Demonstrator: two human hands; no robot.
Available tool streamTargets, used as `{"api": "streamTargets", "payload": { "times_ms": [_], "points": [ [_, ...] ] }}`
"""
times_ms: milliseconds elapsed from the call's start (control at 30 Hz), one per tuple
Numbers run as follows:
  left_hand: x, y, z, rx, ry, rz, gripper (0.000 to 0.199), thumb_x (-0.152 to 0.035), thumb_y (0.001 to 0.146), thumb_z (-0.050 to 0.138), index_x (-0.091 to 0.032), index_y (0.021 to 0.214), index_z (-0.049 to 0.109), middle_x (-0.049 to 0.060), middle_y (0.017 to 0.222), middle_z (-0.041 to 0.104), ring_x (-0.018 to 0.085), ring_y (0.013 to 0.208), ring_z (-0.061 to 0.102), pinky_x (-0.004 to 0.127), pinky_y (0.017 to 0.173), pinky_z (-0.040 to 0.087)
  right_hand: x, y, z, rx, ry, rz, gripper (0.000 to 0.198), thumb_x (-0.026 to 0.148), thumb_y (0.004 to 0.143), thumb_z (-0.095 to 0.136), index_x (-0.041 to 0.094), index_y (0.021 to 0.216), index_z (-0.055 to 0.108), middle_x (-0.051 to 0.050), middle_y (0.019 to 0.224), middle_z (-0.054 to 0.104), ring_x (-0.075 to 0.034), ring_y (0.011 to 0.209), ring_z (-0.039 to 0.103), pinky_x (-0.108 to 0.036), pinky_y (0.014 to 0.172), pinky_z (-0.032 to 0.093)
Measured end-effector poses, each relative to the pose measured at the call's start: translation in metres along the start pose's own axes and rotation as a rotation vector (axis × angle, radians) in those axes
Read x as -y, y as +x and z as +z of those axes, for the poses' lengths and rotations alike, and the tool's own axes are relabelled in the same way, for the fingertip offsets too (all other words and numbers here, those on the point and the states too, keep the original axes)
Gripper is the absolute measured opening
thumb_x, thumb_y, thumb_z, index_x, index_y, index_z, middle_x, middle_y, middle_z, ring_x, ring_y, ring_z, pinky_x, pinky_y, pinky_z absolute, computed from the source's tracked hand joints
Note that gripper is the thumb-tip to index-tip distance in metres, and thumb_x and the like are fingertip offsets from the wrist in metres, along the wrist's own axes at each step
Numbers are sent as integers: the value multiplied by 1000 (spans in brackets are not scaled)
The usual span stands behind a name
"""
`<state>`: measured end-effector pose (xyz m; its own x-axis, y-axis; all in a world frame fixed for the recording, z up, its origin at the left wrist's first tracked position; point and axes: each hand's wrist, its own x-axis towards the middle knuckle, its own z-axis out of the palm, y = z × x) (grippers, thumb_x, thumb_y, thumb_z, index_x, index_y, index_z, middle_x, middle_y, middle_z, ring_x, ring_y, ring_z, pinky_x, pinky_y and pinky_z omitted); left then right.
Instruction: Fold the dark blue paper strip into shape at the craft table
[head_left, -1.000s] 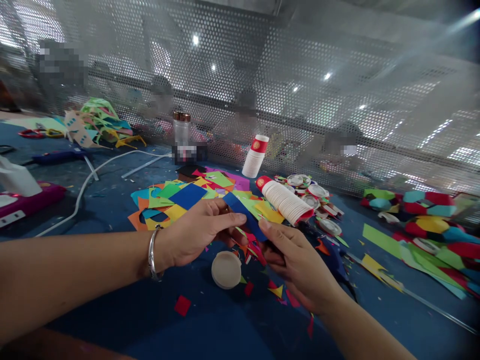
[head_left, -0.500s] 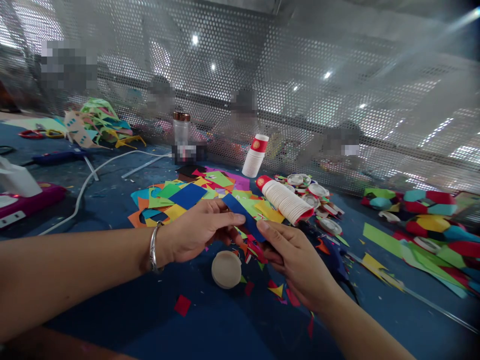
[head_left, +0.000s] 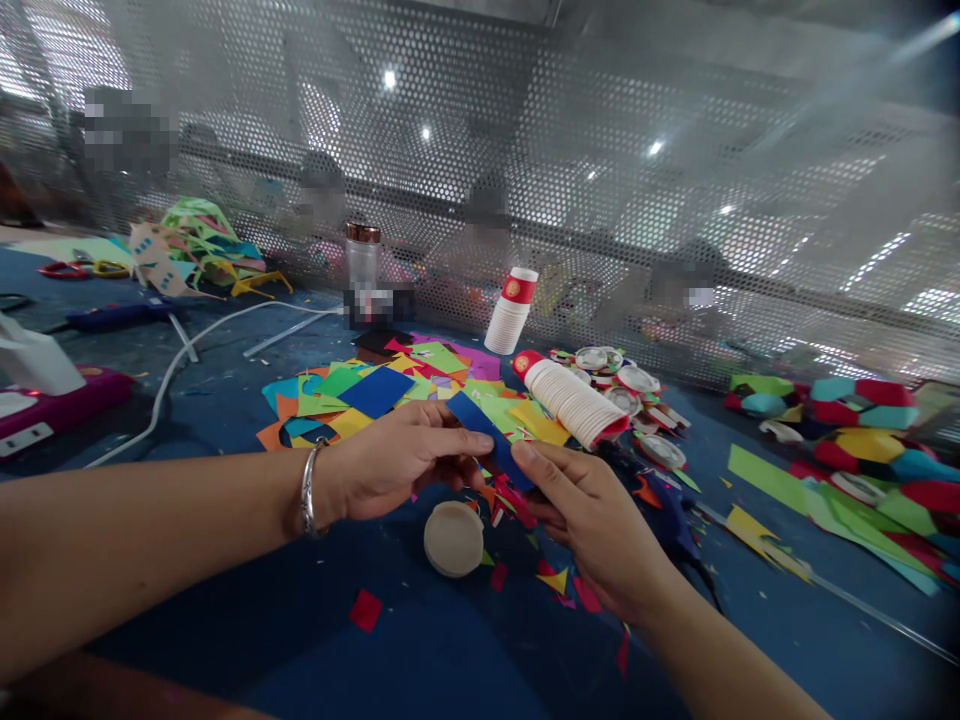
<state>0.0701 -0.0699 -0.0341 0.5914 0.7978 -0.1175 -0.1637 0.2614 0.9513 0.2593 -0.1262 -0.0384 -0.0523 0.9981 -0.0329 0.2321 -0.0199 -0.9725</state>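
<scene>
A narrow strip of blue paper (head_left: 474, 420) is pinched between my two hands above the table. My left hand (head_left: 401, 455), with a silver bangle at its wrist, grips the strip near its middle, thumb on top. The lower right end is held by my right hand (head_left: 581, 510), its thumb also on top; the fingers beneath are partly hidden. Just below the hands sits a round beige lid-like disc (head_left: 454, 540). Behind them spreads a pile of coloured paper pieces (head_left: 431, 365), a blue square (head_left: 376, 391) among them.
Two stacks of paper cups, one upright (head_left: 510, 315) and one lying (head_left: 574, 400), stand behind. A blue glue gun (head_left: 671, 515) lies at right near cut cup rims (head_left: 637, 380). At left are a power strip (head_left: 67, 405) and white cable (head_left: 161, 390); a bottle (head_left: 363, 265) stands farther back.
Almost nothing differs. The blue strip has tilted slightly between my fingers, while both hands keep nearly the same place.
</scene>
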Motion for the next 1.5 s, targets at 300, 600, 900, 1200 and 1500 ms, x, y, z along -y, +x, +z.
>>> {"api": "streamTargets", "payload": {
  "times_ms": [300,600,900,1200,1500],
  "points": [
    [1,0,-1,41,-32,-57,19,-26,80,80,-12,85,69,1,75,69,10,67,64,23,66,44,-2,1,-2,9,-52,-8,52,67,86,63,22,64,52,5,60,34,-11,53,27,-25,47,20],
    [4,-1,-2,22,-9,56,19,-33,89,72,-16,87,65,2,74,74,12,70,71,22,63,48,-4,3,-3,24,-94,-42,49,65,91,58,23,69,49,7,60,25,-9,49,19,-26,44,15],
    [4,-2,-2,36,55,99,26,-36,86,76,-15,88,61,3,71,74,11,66,71,18,58,49,-5,3,-4,25,-172,-138,47,62,94,54,23,68,47,9,59,21,-9,46,19,-27,43,18],
    [4,0,-2,74,82,92,33,-39,82,79,-13,92,63,5,74,76,11,64,71,19,59,52,-7,5,-5,9,-286,-182,47,61,97,50,21,71,58,6,60,32,-11,50,26,-28,46,21],
    [9,-2,0,109,28,3,24,-34,86,75,-14,92,63,7,74,77,11,62,71,17,58,52,-7,3,-4,1,-334,-233,47,56,100,49,20,72,61,3,67,44,-14,63,36,-30,58,29]
  ]
}}
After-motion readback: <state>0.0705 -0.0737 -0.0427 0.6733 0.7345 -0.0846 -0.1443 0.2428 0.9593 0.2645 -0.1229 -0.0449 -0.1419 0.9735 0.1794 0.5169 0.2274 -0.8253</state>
